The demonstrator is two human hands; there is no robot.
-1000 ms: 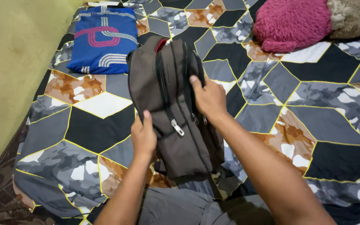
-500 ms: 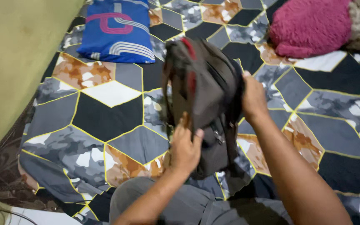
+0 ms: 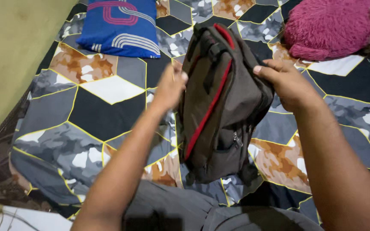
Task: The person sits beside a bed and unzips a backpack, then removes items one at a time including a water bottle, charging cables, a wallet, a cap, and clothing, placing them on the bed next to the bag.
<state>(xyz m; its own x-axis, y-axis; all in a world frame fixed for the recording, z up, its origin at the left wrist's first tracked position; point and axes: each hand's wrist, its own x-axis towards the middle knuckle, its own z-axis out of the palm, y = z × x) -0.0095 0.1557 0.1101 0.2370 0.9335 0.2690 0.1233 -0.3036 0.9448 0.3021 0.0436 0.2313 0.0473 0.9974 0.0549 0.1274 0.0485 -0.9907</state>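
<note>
A grey-brown backpack [image 3: 221, 107] with red trim and dark zips stands upright on the bed in front of my lap. My left hand [image 3: 170, 85] grips its upper left edge. My right hand [image 3: 285, 81] clasps the upper right side, fingers curled over the fabric. The bag's front pocket and zip pull face me; its base rests on the patterned sheet near my knees.
The bed carries a sheet [image 3: 99, 111] of grey, black, orange and white hexagons. A blue pillow [image 3: 120, 25] with pink and white lines lies at the back left. A pink fluffy cushion [image 3: 326, 28] sits at the back right. An olive wall [image 3: 13, 47] runs along the left.
The backpack has been turned and lifted upright, its red-trimmed side now facing me. My left hand rose from the lower part to the upper left edge; my right hand stays on the right side.
</note>
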